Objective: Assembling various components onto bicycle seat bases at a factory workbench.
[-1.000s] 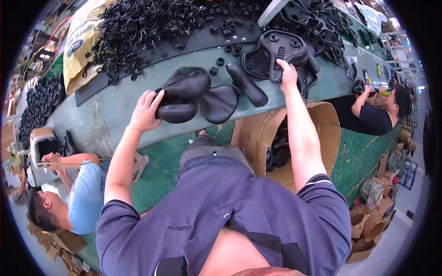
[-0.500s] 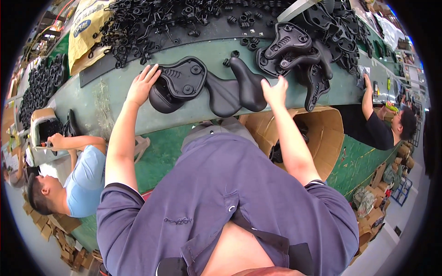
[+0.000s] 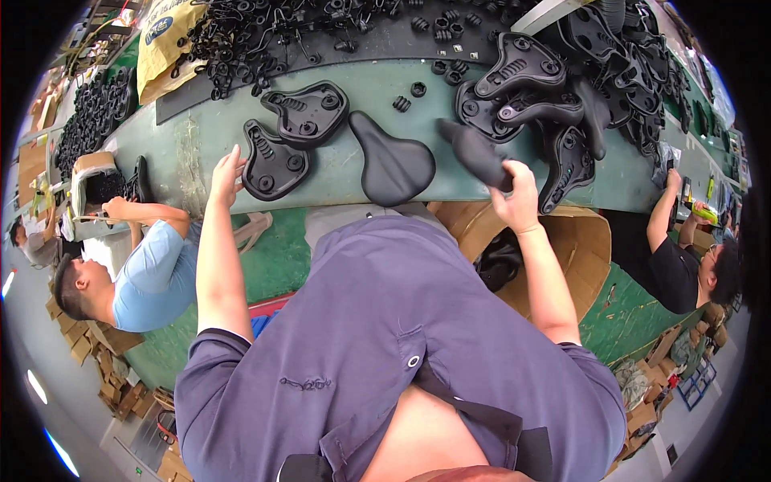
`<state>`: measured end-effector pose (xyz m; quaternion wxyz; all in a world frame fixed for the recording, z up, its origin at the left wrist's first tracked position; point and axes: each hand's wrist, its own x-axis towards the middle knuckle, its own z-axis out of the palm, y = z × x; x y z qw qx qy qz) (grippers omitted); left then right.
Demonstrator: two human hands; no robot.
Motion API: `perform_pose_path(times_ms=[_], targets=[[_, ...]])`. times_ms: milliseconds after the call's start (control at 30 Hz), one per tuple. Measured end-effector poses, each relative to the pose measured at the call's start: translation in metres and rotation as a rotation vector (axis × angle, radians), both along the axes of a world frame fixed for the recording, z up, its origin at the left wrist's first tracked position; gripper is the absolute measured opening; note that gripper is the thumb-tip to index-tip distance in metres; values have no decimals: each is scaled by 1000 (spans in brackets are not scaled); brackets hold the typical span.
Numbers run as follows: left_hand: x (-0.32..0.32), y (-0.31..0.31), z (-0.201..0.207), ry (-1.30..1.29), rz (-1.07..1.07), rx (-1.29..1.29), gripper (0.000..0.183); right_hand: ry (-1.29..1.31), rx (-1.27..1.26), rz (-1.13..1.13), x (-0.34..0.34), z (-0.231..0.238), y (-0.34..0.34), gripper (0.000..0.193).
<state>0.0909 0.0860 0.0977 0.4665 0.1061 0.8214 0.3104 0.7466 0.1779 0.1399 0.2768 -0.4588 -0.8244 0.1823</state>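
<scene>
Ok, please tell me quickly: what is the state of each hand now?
Left hand: open, holding nothing, beside an upturned black saddle.
Right hand: closed on a motion-blurred black saddle.

A factory workshop: a long green workbench point(image 3: 325, 178) carries heaps of small black fittings point(image 3: 249, 44) and a pile of black bicycle saddles point(image 3: 522, 68). At the left is 1 worker in light blue point(image 3: 152, 293), at the right 1 worker in black point(image 3: 679, 277); cardboard boxes point(image 3: 104, 384) lie heaped beside the green floor point(image 3: 277, 261).
</scene>
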Motion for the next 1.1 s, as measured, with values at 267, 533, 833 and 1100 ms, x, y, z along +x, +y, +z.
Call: perform_pose_path(times_ms=[267,533,833,1100], targets=[[6,-20,-65,642,-480,-123,92,-234,-143,65,-27,-53,-39,23],[-24,-11,-89,462,-602,-21,88,851,-1314,-826,-188,-114,-48,83],[-51,41,-80,337,-783,60,84,-206,-129,5,-221,-3,-56,52],[27,62,-66,309,-719,221,70,-187,-266,-326,-254,-58,75,55]])
